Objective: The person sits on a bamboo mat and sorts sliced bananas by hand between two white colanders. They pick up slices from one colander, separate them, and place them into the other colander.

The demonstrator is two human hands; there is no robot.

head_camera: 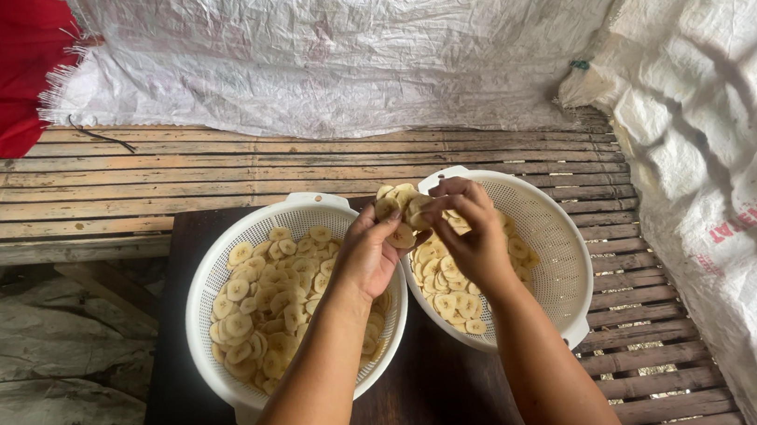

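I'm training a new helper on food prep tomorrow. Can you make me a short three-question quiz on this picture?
1. True or false: the left hand holds a clump of pale yellow round banana slices above the two baskets.
2. Which holds more slices: A, the white perforated plastic basket on the left, or B, the white perforated plastic basket on the right?
3. Fill in: both baskets stand on a dark wooden ____, in front of the slatted bamboo platform.

Key
1. True; the right hand touches the same clump.
2. A.
3. Board.
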